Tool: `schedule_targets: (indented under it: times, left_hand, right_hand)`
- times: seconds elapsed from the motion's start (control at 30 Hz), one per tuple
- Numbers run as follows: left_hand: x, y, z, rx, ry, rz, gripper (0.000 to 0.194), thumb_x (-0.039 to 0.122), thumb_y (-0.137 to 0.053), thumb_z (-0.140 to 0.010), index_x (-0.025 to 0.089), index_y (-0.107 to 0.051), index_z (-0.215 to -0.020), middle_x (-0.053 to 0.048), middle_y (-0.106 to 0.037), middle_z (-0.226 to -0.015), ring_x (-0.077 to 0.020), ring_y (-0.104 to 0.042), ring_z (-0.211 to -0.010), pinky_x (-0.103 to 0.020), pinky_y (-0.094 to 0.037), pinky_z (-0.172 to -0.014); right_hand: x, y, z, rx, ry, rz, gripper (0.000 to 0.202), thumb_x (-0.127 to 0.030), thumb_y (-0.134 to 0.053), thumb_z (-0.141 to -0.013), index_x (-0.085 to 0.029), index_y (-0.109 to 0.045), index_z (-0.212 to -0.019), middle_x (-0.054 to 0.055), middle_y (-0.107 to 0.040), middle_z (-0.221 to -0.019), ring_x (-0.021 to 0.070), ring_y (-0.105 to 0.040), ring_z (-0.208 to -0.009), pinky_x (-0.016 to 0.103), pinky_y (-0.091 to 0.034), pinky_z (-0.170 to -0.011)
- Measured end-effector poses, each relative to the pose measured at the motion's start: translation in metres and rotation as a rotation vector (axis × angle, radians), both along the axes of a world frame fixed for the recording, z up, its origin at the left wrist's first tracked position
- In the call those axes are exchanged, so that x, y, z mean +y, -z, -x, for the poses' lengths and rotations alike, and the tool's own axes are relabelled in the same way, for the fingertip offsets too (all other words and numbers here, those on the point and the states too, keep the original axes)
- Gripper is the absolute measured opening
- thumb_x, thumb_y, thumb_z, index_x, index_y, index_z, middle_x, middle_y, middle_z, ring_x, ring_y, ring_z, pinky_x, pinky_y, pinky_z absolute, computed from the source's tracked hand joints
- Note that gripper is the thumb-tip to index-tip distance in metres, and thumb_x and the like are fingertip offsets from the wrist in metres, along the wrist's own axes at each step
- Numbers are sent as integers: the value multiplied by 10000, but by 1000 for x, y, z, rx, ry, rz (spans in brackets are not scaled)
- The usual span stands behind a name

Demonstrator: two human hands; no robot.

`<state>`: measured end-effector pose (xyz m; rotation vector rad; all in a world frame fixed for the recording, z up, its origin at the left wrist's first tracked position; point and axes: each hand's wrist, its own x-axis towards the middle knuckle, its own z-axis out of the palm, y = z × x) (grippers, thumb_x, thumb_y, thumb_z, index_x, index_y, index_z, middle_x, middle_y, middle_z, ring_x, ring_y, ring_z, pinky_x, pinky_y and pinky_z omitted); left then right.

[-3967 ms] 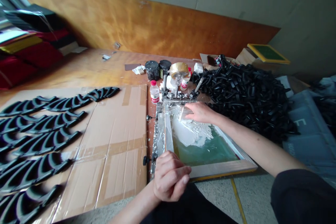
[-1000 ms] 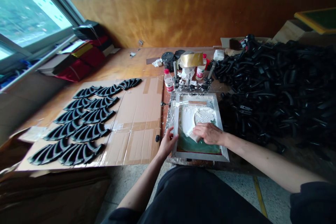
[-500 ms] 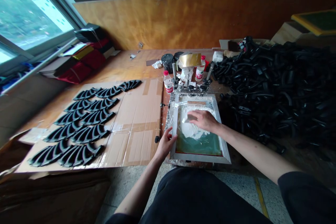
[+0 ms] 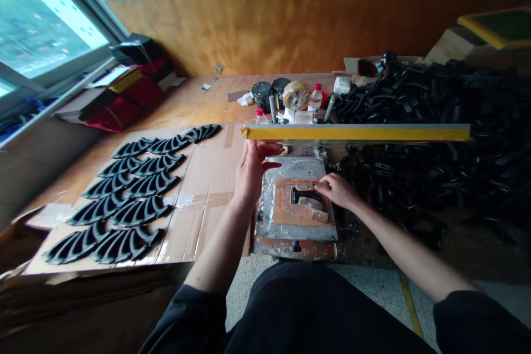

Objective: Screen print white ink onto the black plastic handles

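Note:
The hinged frame (image 4: 357,133) is raised and seen edge-on, its front edge yellow. My left hand (image 4: 251,171) is at the frame's left end, fingers apart beneath the edge. Below lies a grey base plate (image 4: 298,168) with a reddish-brown block (image 4: 284,213) on it. A curved black part (image 4: 305,194) sits on that block, beside a wooden piece (image 4: 314,211). My right hand (image 4: 338,191) is closed at the right end of the black part, its fingertips pinched together there.
Rows of curved black parts (image 4: 143,212) lie on cardboard (image 4: 207,215) at the left. A large heap of black parts (image 4: 415,177) fills the right. Bottles, black tubs (image 4: 262,95) and a tape roll (image 4: 296,95) stand behind the frame.
The frame has swung up from lying flat, uncovering the plate, block and black part. My left hand has risen with it. My right hand has left the frame's white-smeared surface for the black part.

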<state>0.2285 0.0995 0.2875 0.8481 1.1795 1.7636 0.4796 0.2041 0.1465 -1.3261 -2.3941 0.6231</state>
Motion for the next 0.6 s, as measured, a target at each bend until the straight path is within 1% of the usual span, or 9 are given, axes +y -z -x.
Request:
schedule_targets:
  times: [0.07,0.13,0.2,0.27,0.3,0.37,0.47,0.53,0.6]
  left_hand:
    - [-5,14,-13,-53,-51,59,528,645,-487,-855,178,-588,-1079,-93,-688,-947,-162,-664,-806,-234,-524,-590]
    - [-23,41,-35,-126,83,289,548,644,-559,-813,171,-580,-1091,-96,-699,-920,-174,-667,-732,-248,-519,-545]
    - [-47,71,-60,-230,350,584,597,663,-596,-773,155,-591,-1087,-126,-706,-930,-211,-676,-727,-282,-526,-531]
    - [-69,98,-76,-359,374,670,589,675,-582,-773,154,-595,-1047,-119,-696,-918,-214,-675,-771,-295,-538,-580]
    - [-76,109,-76,-389,319,670,573,673,-580,-772,155,-590,-1016,-102,-687,-884,-200,-668,-756,-286,-533,-588]
    - [-83,127,-57,-287,168,658,539,668,-560,-780,161,-563,-963,-57,-658,-785,-149,-623,-627,-249,-491,-533]
    - [-85,150,8,301,23,785,514,643,-343,-886,169,-524,-970,-22,-625,-684,-117,-514,-456,-232,-394,-445]
    - [-88,163,55,776,41,1000,516,555,-212,-939,153,-533,-956,-53,-635,-671,-169,-582,-515,-278,-438,-511]
    - [-93,172,86,1003,67,1121,483,508,-262,-941,128,-560,-929,-116,-660,-715,-248,-658,-663,-350,-480,-624]
  right_hand:
    - [-30,14,26,-150,-108,-46,185,-354,-655,-835,-172,-631,-822,112,-671,-972,244,-600,-971,323,-454,-819]
    - [-55,15,47,-236,-59,-43,121,-277,-601,-882,-157,-601,-867,125,-662,-927,244,-596,-940,322,-445,-799]
    - [-76,7,60,-191,-3,-40,96,-253,-543,-920,-163,-577,-910,107,-652,-858,230,-594,-872,311,-440,-750]
    - [-94,-3,63,-42,-123,-77,105,-253,-504,-944,-183,-567,-896,87,-642,-845,217,-585,-870,305,-437,-752]
    - [-100,-6,60,41,-212,-91,128,-257,-491,-953,-193,-567,-873,77,-640,-855,208,-582,-884,301,-436,-768]
    - [-99,-8,44,143,-270,-75,187,-265,-460,-971,-203,-578,-838,57,-645,-871,184,-586,-885,283,-431,-782]
    - [-72,6,-3,-29,49,30,225,-256,-458,-961,-209,-611,-804,53,-668,-868,175,-614,-822,272,-417,-725]
    - [-51,24,-35,-285,182,173,208,-282,-529,-912,-212,-622,-739,57,-677,-800,194,-631,-775,280,-396,-669]
    - [-37,45,-55,-443,226,291,158,-329,-611,-845,-208,-628,-746,69,-686,-784,214,-647,-778,282,-385,-640]
